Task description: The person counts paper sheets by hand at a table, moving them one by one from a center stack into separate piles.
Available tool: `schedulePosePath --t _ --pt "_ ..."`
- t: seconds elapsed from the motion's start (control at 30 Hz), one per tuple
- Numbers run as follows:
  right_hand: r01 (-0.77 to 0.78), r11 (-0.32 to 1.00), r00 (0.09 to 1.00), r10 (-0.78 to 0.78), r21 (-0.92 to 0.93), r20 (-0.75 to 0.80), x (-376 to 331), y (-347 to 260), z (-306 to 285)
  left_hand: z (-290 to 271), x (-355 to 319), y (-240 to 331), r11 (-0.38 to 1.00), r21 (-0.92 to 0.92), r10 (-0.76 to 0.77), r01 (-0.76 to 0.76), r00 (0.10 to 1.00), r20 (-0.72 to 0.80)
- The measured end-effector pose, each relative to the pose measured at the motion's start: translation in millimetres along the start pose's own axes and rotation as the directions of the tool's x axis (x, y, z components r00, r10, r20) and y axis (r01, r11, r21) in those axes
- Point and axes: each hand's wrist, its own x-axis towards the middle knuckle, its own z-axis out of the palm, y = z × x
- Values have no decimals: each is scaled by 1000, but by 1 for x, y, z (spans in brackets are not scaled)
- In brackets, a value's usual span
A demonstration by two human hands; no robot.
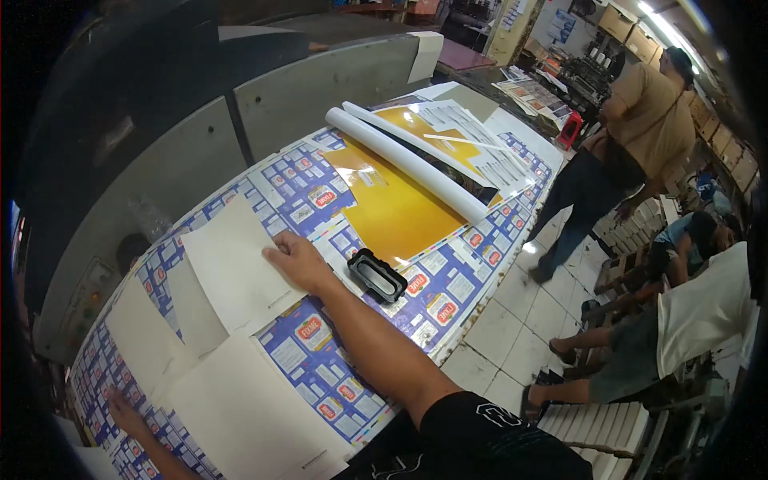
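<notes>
- the right hand (294, 258) lies palm down on a blank cream sheet (234, 264), fingers spread flat and pressing on its right edge; it grips nothing
- the left hand (126, 412) rests low at the left, fingertips flat on the printed sheet (448, 288) beside another cream sheet (248, 412); it too is flat and holds nothing
- the two hands are well apart, one at the middle of the worktable, the other near its lower left corner
- the cream sheet under the right hand lies on top of the large printed sheet, a wide layout of repeated blue, white and red package prints that covers most of the table
- more blank cream sheets (144, 336) lie just beside it to the left and below, overlapping one another
- a small black loupe with an oval window (376, 276) sits on the printed sheet just right of the right forearm, apart from the hand
- beyond it lies a glossy yellow printed sheet (392, 204), and across that sheet two long white rolled tubes (408, 164) rest side by side, slanting
- white sheets with fine print (472, 144) lie at the far end of the table
- a grey machine housing (320, 92) runs along the far side of the table
- at the right, on the tiled floor (512, 320), a person in a tan shirt (652, 116) stands, and other people sit near stacks of white material (600, 424)
</notes>
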Motion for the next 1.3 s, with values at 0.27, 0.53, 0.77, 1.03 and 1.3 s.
schedulePosePath --t 0.27,0.53,0.77,1.03,1.3 --pt "0 1000 1000 -1 -19 -7 4 6 1 -3 5 -3 997 26 -76 75 995 70" --pt "37 999 999 -37 -28 -1 6 9 4 -9 4 -3 995 -69 -71 76 994 78" --pt "5 999 1000 -4 -32 9 2 0 0 -3 7 -5 994 -75 -75 81 994 75" --pt "25 1000 1000 -25 7 -2 2 4 0 1 4 -10 999 -42 17 -15 998 61" --pt "7 1000 1000 -7 8 2 1 1 -2 3 -6 18 999 -41 -19 21 998 56"
